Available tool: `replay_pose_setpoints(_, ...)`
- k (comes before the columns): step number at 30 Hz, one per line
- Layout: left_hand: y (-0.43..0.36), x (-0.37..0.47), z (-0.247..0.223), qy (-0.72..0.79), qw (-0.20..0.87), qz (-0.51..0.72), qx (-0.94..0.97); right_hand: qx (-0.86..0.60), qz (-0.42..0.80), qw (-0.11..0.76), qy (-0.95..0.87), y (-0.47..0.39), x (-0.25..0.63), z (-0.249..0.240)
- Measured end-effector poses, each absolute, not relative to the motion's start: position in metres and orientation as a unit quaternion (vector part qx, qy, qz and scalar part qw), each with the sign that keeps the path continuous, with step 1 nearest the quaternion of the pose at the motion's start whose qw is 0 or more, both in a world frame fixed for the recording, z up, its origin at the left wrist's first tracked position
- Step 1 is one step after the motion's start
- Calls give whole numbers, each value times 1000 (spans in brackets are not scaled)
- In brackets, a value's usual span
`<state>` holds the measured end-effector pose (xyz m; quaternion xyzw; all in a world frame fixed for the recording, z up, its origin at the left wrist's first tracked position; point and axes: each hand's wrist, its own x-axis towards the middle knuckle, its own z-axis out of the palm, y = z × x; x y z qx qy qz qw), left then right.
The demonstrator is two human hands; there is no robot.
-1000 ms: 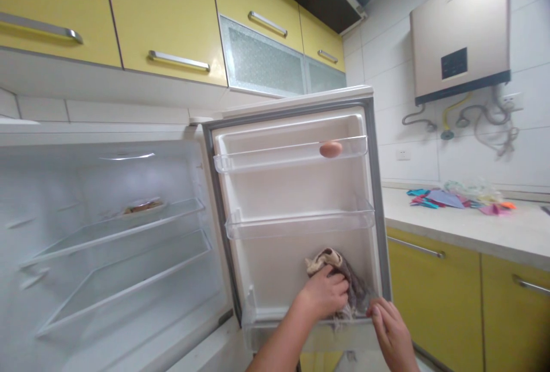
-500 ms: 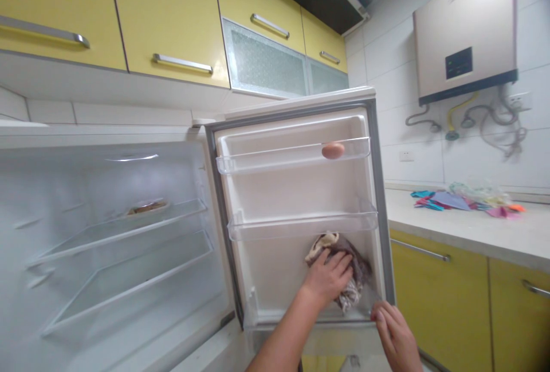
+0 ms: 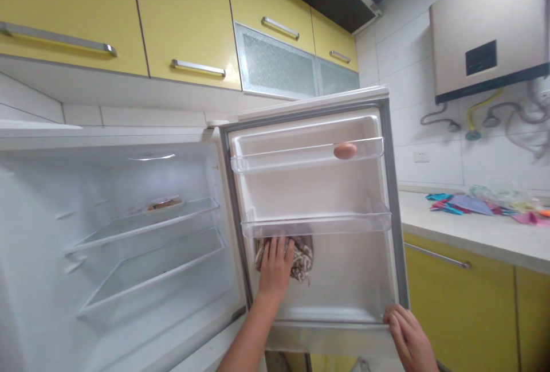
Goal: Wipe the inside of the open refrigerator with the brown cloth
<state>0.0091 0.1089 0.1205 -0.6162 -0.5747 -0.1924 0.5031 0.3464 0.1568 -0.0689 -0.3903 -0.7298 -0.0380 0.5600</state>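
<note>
My left hand [image 3: 275, 266] presses a brown-and-cream patterned cloth [image 3: 302, 260] against the inner panel of the open fridge door [image 3: 339, 280], just below the middle door shelf [image 3: 318, 225]. Its fingers point upward over the bunched cloth. At the door's lower right corner, my right hand [image 3: 408, 335] has its fingers curled round the edge by the bottom shelf [image 3: 326, 337]. A brown egg [image 3: 345, 151] lies in the clear top door shelf [image 3: 283, 157].
Inside the fridge [image 3: 38, 234], a wrapped food tray [image 3: 164, 204] sits on the upper glass shelf. Colourful cloths or gloves [image 3: 472, 204] and a plastic bag lie on the white counter [image 3: 429, 223] at right. Yellow cabinets [image 3: 184, 16] hang above; a water heater [image 3: 485, 34] is on the wall.
My left hand has slid the cloth leftward and slightly up across the door panel, towards the hinge side. My right hand stays at the door corner. The view has shifted slightly.
</note>
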Motion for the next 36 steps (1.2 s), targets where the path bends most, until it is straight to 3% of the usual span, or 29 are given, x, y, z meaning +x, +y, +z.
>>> replay_pose_setpoints(7,93,0,116,-651,446,-177,-588,-401,-68,553,-727,157,350,-78)
replay_pose_setpoints(15,68,11,97,-699,173,-95,-687,-403,-61,540,-736,167,356,-84)
replay_pose_setpoints(28,96,21,83,-706,1,16,-708,-413,-36,564,-714,161,348,-74)
replay_pose_setpoints(36,127,44,67,-657,-81,8,-750,-422,-40,572,-702,153,339,-77)
